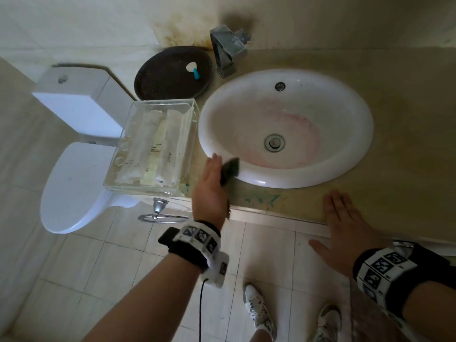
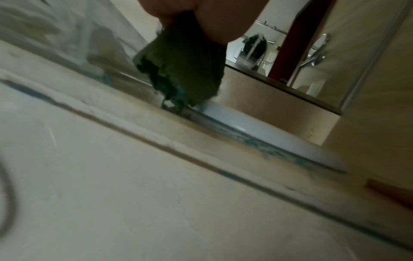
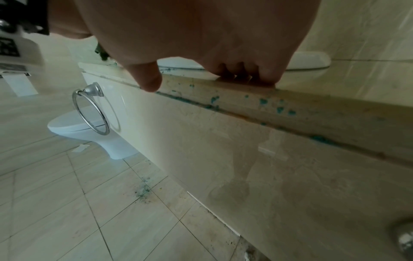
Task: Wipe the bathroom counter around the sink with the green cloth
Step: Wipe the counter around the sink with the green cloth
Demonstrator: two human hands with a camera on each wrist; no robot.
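The green cloth [image 1: 230, 172] is in my left hand [image 1: 213, 176], down on the beige counter [image 1: 407, 119] between the clear box and the white sink's rim [image 1: 271, 181]. My fingers lie straight along it and the thumb is hidden. In the left wrist view the cloth [image 2: 185, 70] hangs from the hand [image 2: 212, 17], its ragged tip touching the counter's edge [image 2: 156, 123]. Teal smears [image 1: 264, 199] mark the counter in front of the sink. My right hand [image 1: 340, 213] rests flat on the counter's front edge, fingers [image 3: 241, 74] over the top and thumb [image 3: 147, 77] off the edge, holding nothing.
A clear box [image 1: 158, 146] of packets stands left of the sink, with a dark round tray [image 1: 172, 72] behind it and a faucet [image 1: 228, 50] at the back. The toilet [image 1: 74, 183] is at left, a towel ring [image 1: 160, 215] below the counter. Teal spots [image 3: 263, 102] dot the edge.
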